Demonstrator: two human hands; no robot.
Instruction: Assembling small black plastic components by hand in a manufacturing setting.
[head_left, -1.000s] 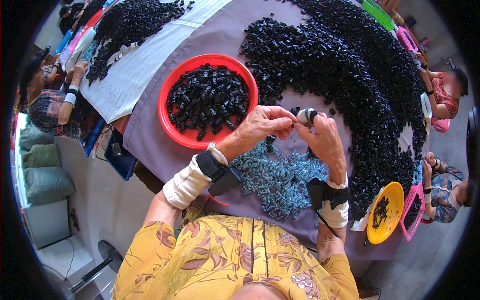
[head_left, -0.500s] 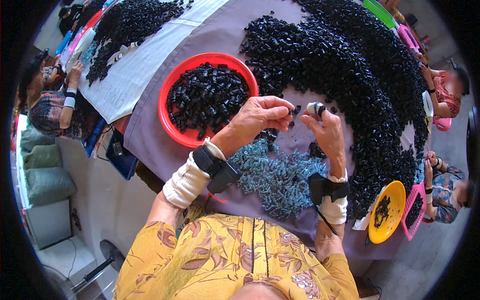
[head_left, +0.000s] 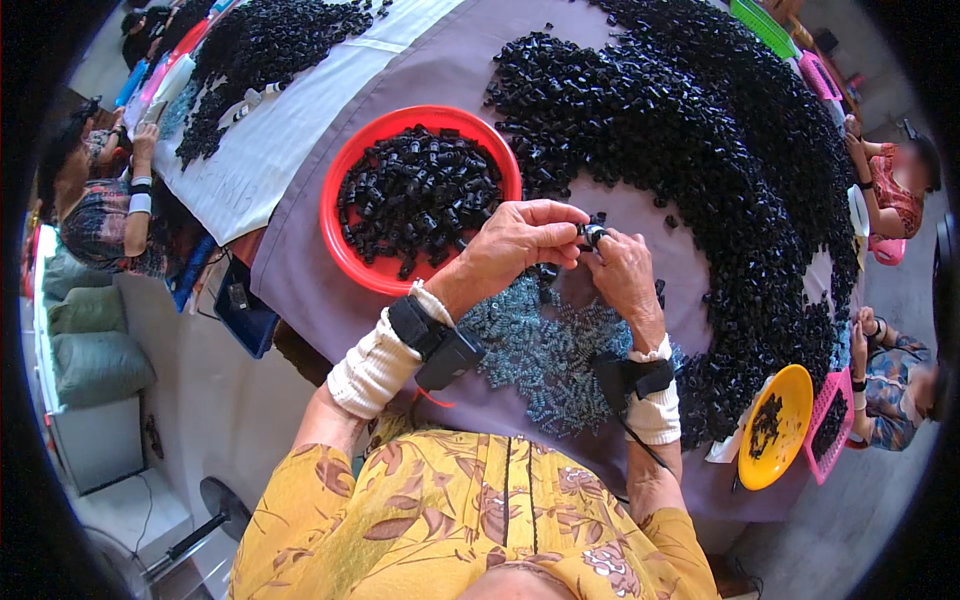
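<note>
My left hand (head_left: pixel 525 238) is closed in a pinch on a small black plastic part (head_left: pixel 583 240), just right of the red basin (head_left: pixel 330 225). Against it comes my right hand (head_left: pixel 625 275), fingers bent and closed at the same spot, with a pale wrap and dark bands on one finger. Whatever the right fingertips grip is hidden. Small black plastic parts (head_left: pixel 420 195) fill much of the basin. Under and between my wrists lies a spread of small bluish metal springs (head_left: pixel 550 345). A few loose black parts lie beside the hands.
A large heap of black parts (head_left: pixel 740 200) curves around the far and right side of the table (head_left: pixel 420 60). At the right edge stand a yellow bowl (head_left: pixel 790 440) and a pink basket (head_left: pixel 835 400). Other people sit at both sides; a second heap (head_left: pixel 260 50) lies far left.
My right hand has moved left and its fingers now meet those of my left hand. The left hand stays nearly in place, still pinching.
</note>
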